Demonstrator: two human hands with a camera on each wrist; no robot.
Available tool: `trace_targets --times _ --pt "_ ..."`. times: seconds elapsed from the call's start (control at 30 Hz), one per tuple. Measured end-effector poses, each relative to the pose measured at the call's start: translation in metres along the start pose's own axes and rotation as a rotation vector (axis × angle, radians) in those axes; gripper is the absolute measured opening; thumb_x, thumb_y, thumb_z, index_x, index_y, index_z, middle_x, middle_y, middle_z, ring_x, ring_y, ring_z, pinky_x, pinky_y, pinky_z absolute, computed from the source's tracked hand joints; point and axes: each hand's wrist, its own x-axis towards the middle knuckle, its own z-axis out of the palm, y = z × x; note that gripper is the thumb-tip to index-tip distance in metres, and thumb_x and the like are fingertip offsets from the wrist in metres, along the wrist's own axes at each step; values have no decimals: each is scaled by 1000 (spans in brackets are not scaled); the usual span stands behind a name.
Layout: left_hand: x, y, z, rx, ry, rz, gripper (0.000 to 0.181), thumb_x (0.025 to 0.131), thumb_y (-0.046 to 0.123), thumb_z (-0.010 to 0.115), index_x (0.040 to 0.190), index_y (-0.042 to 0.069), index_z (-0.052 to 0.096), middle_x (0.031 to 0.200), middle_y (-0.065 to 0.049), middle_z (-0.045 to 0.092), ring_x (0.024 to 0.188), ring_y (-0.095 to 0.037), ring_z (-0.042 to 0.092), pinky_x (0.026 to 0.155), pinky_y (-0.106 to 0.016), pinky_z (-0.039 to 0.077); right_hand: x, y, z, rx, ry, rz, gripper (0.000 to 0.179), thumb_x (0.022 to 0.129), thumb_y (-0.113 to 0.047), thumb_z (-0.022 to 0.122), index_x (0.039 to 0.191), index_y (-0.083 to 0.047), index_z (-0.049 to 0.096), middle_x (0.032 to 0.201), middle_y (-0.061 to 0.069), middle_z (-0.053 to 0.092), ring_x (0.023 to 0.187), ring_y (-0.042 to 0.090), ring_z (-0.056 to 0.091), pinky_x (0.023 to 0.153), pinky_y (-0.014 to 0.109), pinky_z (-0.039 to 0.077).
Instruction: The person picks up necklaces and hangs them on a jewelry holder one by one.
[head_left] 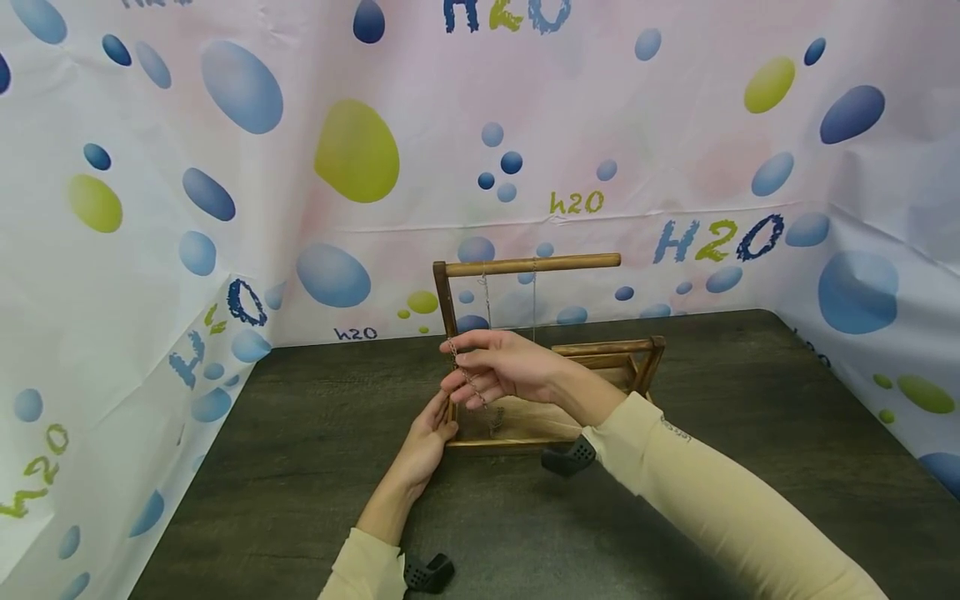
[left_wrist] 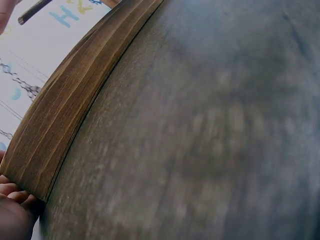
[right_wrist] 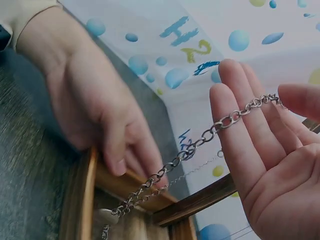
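Observation:
A wooden jewellery stand [head_left: 570,263] has an upright post, a top bar and a tray-like base. My left hand [head_left: 420,446] grips the near left corner of its base, thumb in front. In front of the post, my right hand [head_left: 517,367] pinches one end of a silver chain [right_wrist: 205,135] between thumb and forefinger. The links drape across the other spread fingers and run down to a small round metal disc [right_wrist: 106,216] over the base. Two thin chains hang from the top bar, one of them a fine chain [head_left: 534,300] behind the right hand.
On the stand's right side is a lower wooden bar [head_left: 607,346] with supports, partly behind the right forearm. The dark wooden table [head_left: 315,500] extends around the stand. A white patterned sheet [head_left: 420,83] rises behind and at both sides.

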Motion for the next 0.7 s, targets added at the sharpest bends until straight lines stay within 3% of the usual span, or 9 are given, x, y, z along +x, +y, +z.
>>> trace_targets --times 0.4,0.7 --pt "-3 0 1 22 5 -2 65 103 -4 39 161 0 10 165 -24 5 152 -39 3 119 -57 10 -4 -30 8 -14 -9 -32 41 108 -13 47 149 -10 46 107 15 73 90 23 74 81 40 60" --pt "-2 0 1 12 2 -8 64 103 -4 39 160 0 9 165 -24 5 152 -37 3 120 -54 10 -8 -52 9 -48 9 -70 42 108 -14 47 150 -10 44 107 14 73 91 23 73 83 42 59"
